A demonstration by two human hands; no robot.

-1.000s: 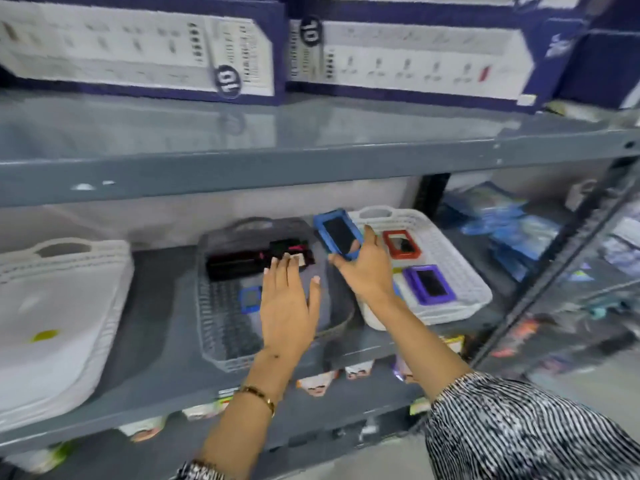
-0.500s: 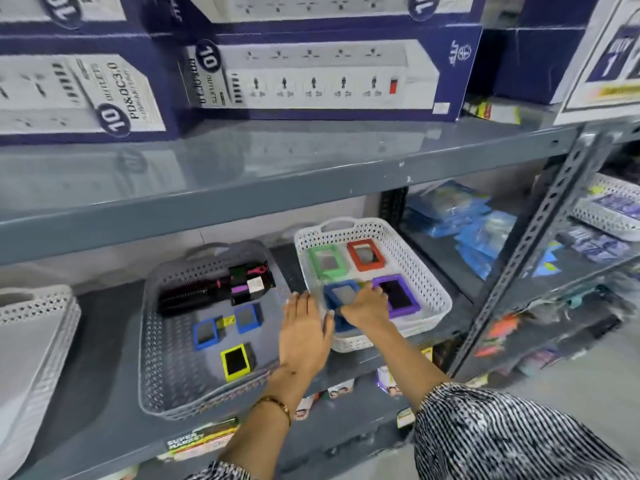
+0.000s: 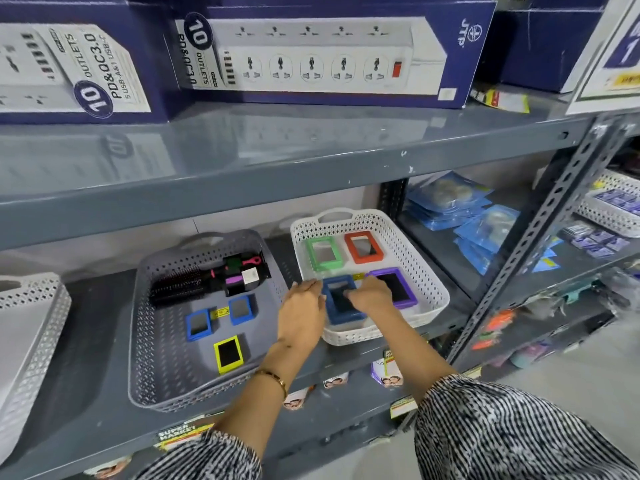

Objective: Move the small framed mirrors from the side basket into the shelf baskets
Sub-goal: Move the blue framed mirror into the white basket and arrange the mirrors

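Observation:
A white basket (image 3: 431, 271) on the middle shelf holds a green-framed mirror (image 3: 323, 253), an orange one (image 3: 363, 247), a purple one (image 3: 398, 287) and a blue one (image 3: 341, 304). My right hand (image 3: 370, 296) rests on the blue mirror with fingers curled over its frame. My left hand (image 3: 302, 315) lies flat over the basket's left rim, fingers together, touching the blue frame's edge. Left of it a grey basket (image 3: 152, 348) holds two small blue-framed mirrors (image 3: 199, 323) (image 3: 241, 309) and a yellow-framed one (image 3: 227, 355).
A hairbrush (image 3: 180, 287) and small boxes (image 3: 242, 275) lie at the grey basket's back. A white basket (image 3: 27, 327) stands far left. Power-strip boxes (image 3: 311, 53) fill the upper shelf. Blue packets (image 3: 464, 216) lie right, beyond the slanted upright (image 3: 540, 230).
The right hand brought the blue mirror from above the basket down into the white basket's front left. The left hand shifted right to the basket's rim. The camera view rose.

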